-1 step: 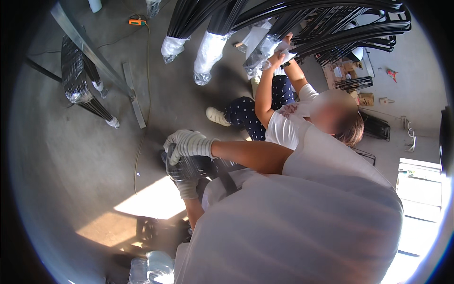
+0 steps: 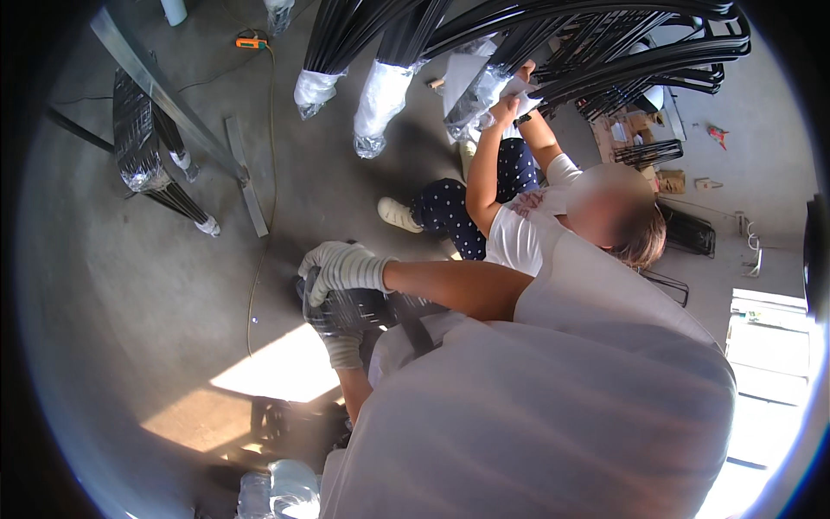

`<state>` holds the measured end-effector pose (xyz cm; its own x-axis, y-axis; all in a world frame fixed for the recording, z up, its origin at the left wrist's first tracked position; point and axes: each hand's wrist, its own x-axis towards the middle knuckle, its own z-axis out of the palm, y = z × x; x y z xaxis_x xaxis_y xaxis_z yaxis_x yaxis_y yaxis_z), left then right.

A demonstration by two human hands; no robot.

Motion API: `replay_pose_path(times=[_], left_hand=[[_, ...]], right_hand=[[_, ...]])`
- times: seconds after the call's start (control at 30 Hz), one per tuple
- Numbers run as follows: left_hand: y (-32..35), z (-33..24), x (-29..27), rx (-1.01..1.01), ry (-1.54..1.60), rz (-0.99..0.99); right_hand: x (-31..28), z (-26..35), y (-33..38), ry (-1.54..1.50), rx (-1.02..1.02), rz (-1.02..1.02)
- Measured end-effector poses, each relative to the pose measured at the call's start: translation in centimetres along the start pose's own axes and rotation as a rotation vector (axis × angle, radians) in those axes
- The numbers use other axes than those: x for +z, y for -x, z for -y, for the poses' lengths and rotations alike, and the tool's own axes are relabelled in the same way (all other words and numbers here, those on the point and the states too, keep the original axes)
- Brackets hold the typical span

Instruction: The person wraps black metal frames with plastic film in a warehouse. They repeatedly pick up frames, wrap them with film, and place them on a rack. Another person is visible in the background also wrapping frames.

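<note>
In a striped, pale glove, my right hand (image 2: 341, 266) curls over a dark bundle (image 2: 359, 304) covered in shiny clear wrap. My left hand (image 2: 342, 344), gloved the same way, is at the bundle's lower side. Its cuff shows, but most of its fingers are hidden. Both hands are close together, with the wrapped bundle between them. A dark strip (image 2: 417, 336) lies against my white shirt beside the bundle. I cannot tell how far the bundle extends under my arm.
A co-worker in polka-dot trousers (image 2: 441, 203) grips white wrapping (image 2: 526, 104) beside black bent rods (image 2: 622, 73). Several rod bundles hang overhead with film-covered ends (image 2: 380, 104). A wrapped black frame (image 2: 138, 130) stands left, near a metal bar (image 2: 246, 177) and a cable (image 2: 274, 130).
</note>
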<state>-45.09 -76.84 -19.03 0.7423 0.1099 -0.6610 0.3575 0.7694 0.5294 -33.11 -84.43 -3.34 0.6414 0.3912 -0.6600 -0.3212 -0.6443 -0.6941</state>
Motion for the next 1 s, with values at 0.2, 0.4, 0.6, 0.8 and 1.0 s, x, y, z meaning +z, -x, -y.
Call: replay_pose_path(times=[0.2, 0.4, 0.6, 0.8, 1.0], left_hand=[[7.4, -1.5, -2.9, -0.231, 0.584, -0.161], [5.9, -2.2, -4.5, -0.185, 0.832, -0.14], [4.8, -1.6, -4.4, -0.154, 0.632, -0.311], [6.2, -2.3, -5.6, 0.479, -0.969, -0.218], [6.7, -6.7, -1.7, 0.029, 0.233, -0.435]], right_hand=[[1.3, -0.6, 0.3, 0.112, -0.115, -0.002], [0.8, 2.4, 0.7, 0.428, -0.021, 0.144], [8.1, -1.4, -1.7, 1.235, -0.678, -0.001], [6.9, 3.1, 1.9, 1.224, -0.51, 0.063], [7.1, 3.2, 0.1, 1.207, -0.37, 0.173]])
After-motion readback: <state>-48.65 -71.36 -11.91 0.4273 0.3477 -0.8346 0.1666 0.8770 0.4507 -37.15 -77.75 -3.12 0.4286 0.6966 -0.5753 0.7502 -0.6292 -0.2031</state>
